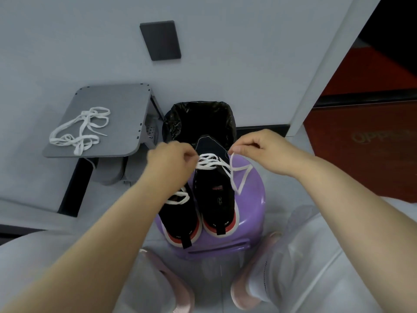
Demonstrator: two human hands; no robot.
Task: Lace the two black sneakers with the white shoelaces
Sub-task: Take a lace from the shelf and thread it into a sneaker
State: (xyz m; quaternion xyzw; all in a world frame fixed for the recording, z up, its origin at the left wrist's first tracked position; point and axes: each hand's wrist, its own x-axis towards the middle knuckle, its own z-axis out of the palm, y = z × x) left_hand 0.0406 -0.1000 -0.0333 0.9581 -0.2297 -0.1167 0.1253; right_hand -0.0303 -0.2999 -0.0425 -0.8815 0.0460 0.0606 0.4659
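Two black sneakers stand side by side on a purple stool (252, 213), heels toward me. The right sneaker (214, 195) has a white shoelace (208, 162) crossed through its front eyelets. My left hand (171, 158) pinches one end of that lace at the shoe's left side. My right hand (259, 147) pinches the other end, which hangs in a loose loop (240, 177) over the stool. The left sneaker (178, 215) is partly under my left forearm, with white lace (179, 197) showing on it. A second white shoelace (80, 129) lies bundled on a grey tablet desk (117, 102).
A bin with a black liner (198, 118) stands just behind the stool against the grey wall. A dark panel (161, 40) is fixed on the wall. My knees and pink shoes (244, 294) flank the stool. Red floor (372, 132) lies to the right.
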